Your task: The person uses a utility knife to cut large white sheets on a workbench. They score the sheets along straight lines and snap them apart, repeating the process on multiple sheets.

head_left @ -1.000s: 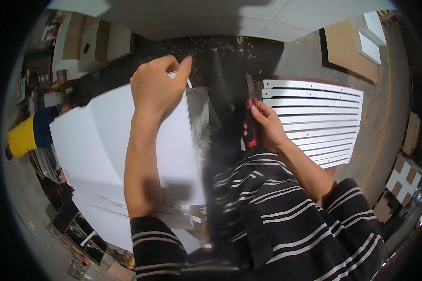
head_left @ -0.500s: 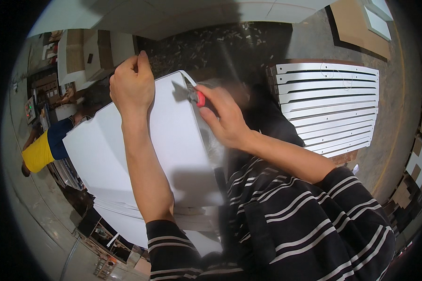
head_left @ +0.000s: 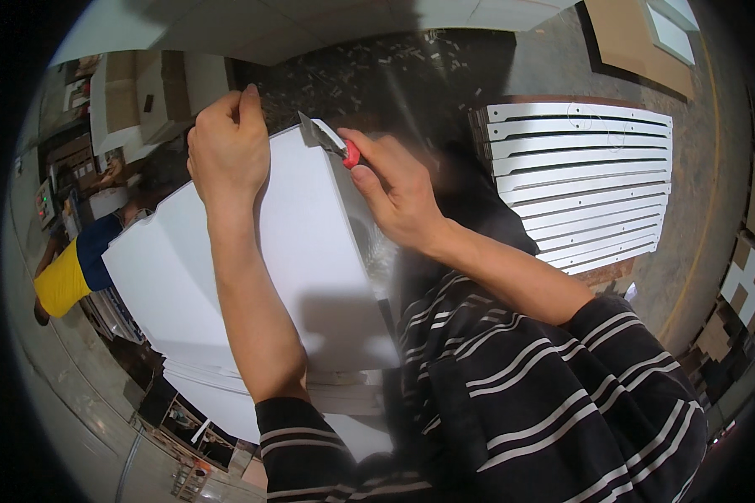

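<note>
My right hand (head_left: 398,189) grips a putty knife (head_left: 317,134) with a red-and-black handle. Its metal blade lies at the far right corner of a white panel (head_left: 319,226), partly over the edge. Near the panel's far edge, my left hand (head_left: 231,151) is closed in a fist with the thumb up. Whatever its curled fingers hold, if anything, is hidden. My left forearm stretches across the white panel, which rests on a stack of similar boards (head_left: 201,390).
On the right stands a stack of white slotted boards (head_left: 587,176). Brown board (head_left: 637,50) lies beyond it. Scraps litter the dark floor (head_left: 352,80) ahead. At the left is a person in a yellow top (head_left: 63,281). A large pale surface (head_left: 327,25) spans the far side.
The putty knife has turned and moved up and left, so its blade now shows at the panel's corner. My left hand keeps its fist, shifted only slightly in the picture.
</note>
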Action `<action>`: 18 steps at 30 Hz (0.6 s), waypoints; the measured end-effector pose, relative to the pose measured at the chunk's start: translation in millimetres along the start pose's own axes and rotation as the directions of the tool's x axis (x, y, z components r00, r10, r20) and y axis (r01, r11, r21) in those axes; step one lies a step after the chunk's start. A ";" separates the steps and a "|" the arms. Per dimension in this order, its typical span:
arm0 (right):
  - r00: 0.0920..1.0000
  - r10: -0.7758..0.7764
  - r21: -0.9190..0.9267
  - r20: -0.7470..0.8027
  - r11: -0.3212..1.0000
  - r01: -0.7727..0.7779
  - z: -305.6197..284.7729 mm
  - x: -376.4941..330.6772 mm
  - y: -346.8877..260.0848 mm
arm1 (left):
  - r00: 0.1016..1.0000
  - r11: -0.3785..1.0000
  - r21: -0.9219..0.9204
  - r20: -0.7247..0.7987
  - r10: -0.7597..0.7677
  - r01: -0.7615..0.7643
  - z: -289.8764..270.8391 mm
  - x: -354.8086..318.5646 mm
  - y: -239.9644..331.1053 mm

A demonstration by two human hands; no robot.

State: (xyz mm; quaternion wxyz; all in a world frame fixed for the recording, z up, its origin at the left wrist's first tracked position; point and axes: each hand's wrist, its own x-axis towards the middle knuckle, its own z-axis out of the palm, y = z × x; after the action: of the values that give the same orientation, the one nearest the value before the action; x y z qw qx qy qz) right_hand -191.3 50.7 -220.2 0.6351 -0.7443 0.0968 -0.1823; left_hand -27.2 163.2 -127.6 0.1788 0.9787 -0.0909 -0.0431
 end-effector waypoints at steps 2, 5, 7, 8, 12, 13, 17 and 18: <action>1.000 -0.002 -0.001 -0.006 1.000 0.002 0.8 -0.7 0.4 | 1.000 1.000 -0.008 0.006 0.006 -0.006 0.8 -0.1 0.0; 0.999 -0.019 0.010 -0.026 1.000 0.020 1.1 -0.2 0.8 | 1.000 0.999 -0.031 0.009 0.007 -0.007 1.4 0.1 0.4; 0.999 -0.018 0.027 -0.034 0.999 0.019 0.8 -0.2 -0.3 | 1.000 1.000 -0.025 0.014 0.004 -0.003 1.3 0.3 0.5; 1.000 -0.003 0.028 -0.025 1.000 0.004 0.5 -0.5 -1.2 | 1.000 1.000 -0.021 0.010 0.005 -0.005 1.5 0.5 0.5; 0.999 0.052 0.038 -0.005 0.998 -0.051 1.2 -5.3 -2.1 | 1.000 1.000 -0.026 -0.004 0.014 -0.015 3.3 0.3 -2.2; 0.998 0.064 0.042 -0.005 0.997 -0.063 2.3 -7.5 0.6 | 0.999 0.999 -0.041 -0.008 0.035 -0.035 4.3 0.4 -3.4; 0.975 0.218 0.007 0.046 0.976 -0.219 9.6 -27.8 25.5 | 0.998 0.998 -0.023 -0.044 0.055 -0.056 6.8 2.6 -6.8; 0.943 0.315 -0.083 0.106 0.948 -0.307 11.9 -33.3 36.4 | 0.996 0.997 -0.024 -0.056 0.066 -0.067 6.4 2.6 -6.4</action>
State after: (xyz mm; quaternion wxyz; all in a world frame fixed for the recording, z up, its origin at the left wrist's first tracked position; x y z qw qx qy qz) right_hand -213.8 67.7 -262.3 0.6359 -0.7495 0.1814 -0.0322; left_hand -24.4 166.4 -136.0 0.1951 0.9736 -0.1178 -0.0111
